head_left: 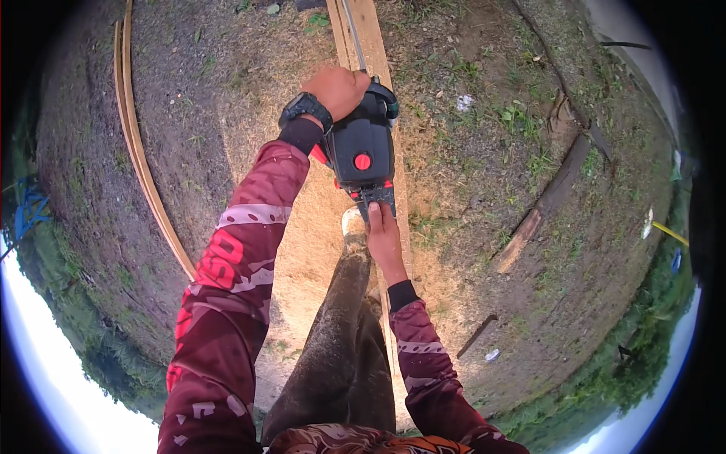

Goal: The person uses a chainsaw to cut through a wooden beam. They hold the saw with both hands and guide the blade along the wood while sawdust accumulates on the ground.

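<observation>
looking straight down, nearest are the person's own legs [344,356] in dusty grey-brown trousers, with a pale boot toe [352,223] planted on sawdust-covered ground [302,250]. both forearms come up from the lower edge in dark red patterned sleeves.

the right hand [384,236] reaches forward just past the boot, its fingers closed on the rear handle [376,198] of a chainsaw [361,147]; how tightly the fingers wrap the handle cannot be told, since only the back of the hand shows. the chainsaw has a black body with a round red cap on top and red trim at the sides, and it sits over a long pale wooden plank [366,34] that runs away from the person.

farther out, the left hand [336,91], with a black wristwatch [305,108] on the wrist, is curled shut over the front handle [384,94] at the top of the saw. beyond it the thin metal bar [352,34] of the saw lies along the plank.

off to the left, several thin wooden strips [140,151] lie in a curve on bare soil. to the right, a dark log [546,200] lies at an angle among patchy grass [522,121], with small scraps of litter scattered near it.
</observation>
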Motion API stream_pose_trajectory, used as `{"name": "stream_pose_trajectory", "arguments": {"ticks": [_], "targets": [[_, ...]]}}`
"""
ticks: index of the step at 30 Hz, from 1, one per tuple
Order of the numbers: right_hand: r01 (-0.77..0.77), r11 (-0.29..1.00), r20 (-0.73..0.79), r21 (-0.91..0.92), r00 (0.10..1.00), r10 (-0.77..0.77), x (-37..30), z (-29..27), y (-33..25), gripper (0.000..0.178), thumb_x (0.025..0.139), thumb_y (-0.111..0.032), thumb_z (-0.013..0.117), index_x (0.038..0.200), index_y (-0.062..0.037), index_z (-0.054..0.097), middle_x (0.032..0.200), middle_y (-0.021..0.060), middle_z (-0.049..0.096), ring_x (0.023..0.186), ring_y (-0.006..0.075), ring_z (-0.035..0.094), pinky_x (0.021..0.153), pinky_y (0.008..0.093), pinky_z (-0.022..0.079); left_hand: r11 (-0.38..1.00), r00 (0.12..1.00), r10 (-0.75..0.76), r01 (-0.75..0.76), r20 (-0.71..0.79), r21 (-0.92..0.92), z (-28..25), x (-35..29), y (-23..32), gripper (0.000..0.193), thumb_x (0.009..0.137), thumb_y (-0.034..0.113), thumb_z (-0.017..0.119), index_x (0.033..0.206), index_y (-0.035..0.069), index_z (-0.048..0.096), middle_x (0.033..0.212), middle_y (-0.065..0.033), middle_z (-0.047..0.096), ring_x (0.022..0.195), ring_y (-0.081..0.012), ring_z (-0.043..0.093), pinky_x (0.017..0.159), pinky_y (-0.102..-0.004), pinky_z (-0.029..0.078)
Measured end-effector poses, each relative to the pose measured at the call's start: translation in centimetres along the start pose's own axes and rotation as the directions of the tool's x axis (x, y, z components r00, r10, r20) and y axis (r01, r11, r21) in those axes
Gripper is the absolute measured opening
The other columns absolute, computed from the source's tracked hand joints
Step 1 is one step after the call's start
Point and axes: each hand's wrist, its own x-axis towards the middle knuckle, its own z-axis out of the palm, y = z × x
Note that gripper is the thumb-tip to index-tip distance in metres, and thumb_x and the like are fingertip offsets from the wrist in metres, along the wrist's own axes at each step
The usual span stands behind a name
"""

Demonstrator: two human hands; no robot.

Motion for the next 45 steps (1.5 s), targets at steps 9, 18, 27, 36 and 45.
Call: {"name": "stream_pose_trajectory", "arguments": {"ticks": [9,18,27,36,45], "targets": [[0.009,1.000,-0.022,0.029,1.000,-0.009,-5.3,-0.5,4.0,0.046,0.106,-0.045,0.041,0.118,-0.0028,0.056,0.100,0.0280,0.066,0.096,0.0494,0.062,0.082,0.0513,0.046,0.992,0.995,-0.090,0.093,0.034,-0.087,0.1,-4.7,3.4,0.018,0.093,0.020,0.050,0.087,0.006,0.059,0.078,-0.0218,0.066,0.072,-0.0435,0.067,0.062,-0.0551,0.054],[0.038,0.999,-0.024,0.003,0.999,-0.038,-9.6,-1.4,6.3,0.047,0.106,-0.046,0.041,0.115,-0.0030,0.056,0.092,0.0258,0.065,0.087,0.0458,0.063,0.077,0.0511,0.046,0.973,0.983,-0.167,0.176,0.072,-0.148,0.3,-8.8,6.8,0.021,0.093,0.021,0.048,0.087,0.005,0.059,0.080,-0.0246,0.066,0.075,-0.0460,0.065,0.065,-0.0559,0.053],[0.019,1.000,-0.015,0.021,1.000,-0.018,-13.1,-2.5,10.3,0.044,0.107,-0.044,0.042,0.112,-0.0028,0.056,0.081,0.0110,0.058,0.071,0.0263,0.055,0.066,0.0397,0.044,0.959,0.965,-0.205,0.231,0.162,-0.166,1.6,-12.2,9.9,0.048,0.095,0.040,0.040,0.094,0.003,0.072,0.096,-0.0248,0.071,0.089,-0.0463,0.067,0.083,-0.0547,0.053],[0.091,0.993,-0.097,-0.071,0.990,-0.098,-18.2,-3.7,13.6,0.043,0.106,-0.043,0.042,0.109,-0.0026,0.055,0.079,0.0222,0.061,0.075,0.0429,0.062,0.071,0.0502,0.046,0.955,0.960,-0.169,0.215,0.221,-0.204,-0.7,-16.9,15.1,0.037,0.097,0.034,0.041,0.095,0.008,0.068,0.092,-0.0233,0.070,0.086,-0.0447,0.068,0.077,-0.0544,0.055],[-0.033,0.996,-0.038,0.083,0.999,0.036,-21.6,-4.2,18.1,0.040,0.108,-0.041,0.045,0.117,-0.0033,0.058,0.087,0.0033,0.057,0.071,0.0101,0.049,0.064,0.0270,0.045,0.915,0.946,-0.229,0.289,0.230,-0.280,0.6,-20.5,18.1,0.044,0.097,0.038,0.041,0.092,0.005,0.069,0.090,-0.0229,0.071,0.083,-0.0446,0.067,0.076,-0.0545,0.054]]}}
